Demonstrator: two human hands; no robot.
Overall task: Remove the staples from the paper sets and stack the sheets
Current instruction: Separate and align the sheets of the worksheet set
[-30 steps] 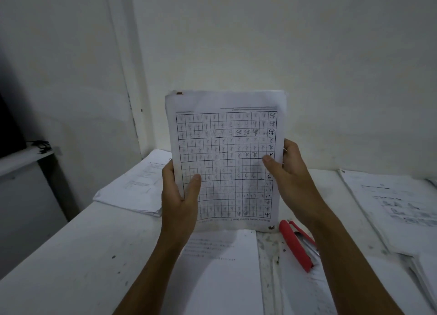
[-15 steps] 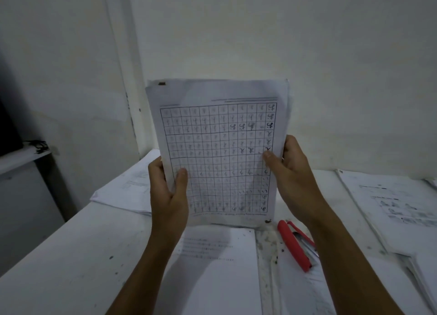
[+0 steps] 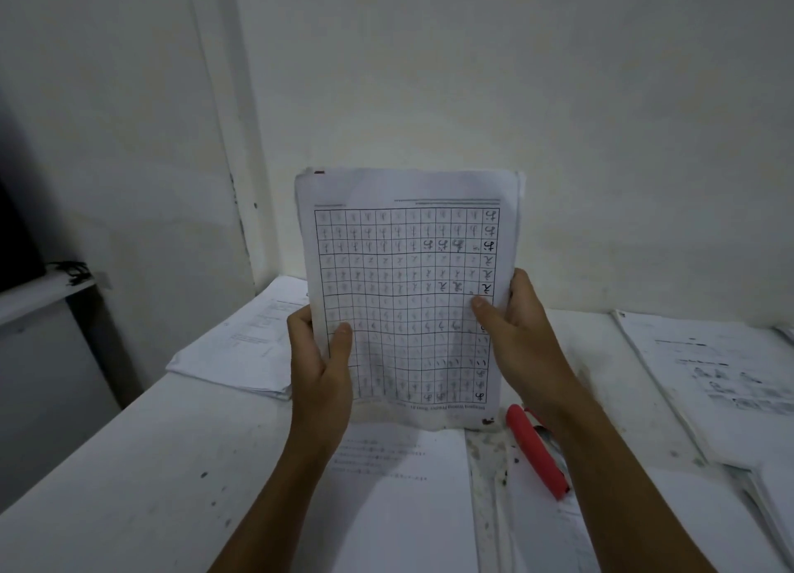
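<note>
A paper set [image 3: 408, 297] is held upright above the tabletop [image 3: 129, 465], gripped at its edges by the left hand [image 3: 320, 357] and right hand [image 3: 515, 332]. The dark mark at its top-left corner, possibly a staple, should be checked before the red tool [image 3: 537, 452] is used.

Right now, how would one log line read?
paper set upright | left hand grips | right hand grips | red staple remover on table

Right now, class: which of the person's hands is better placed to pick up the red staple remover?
Probably the right hand: the red staple remover lies on the table just below its wrist. The left hand grips the paper set on the far side.
</note>
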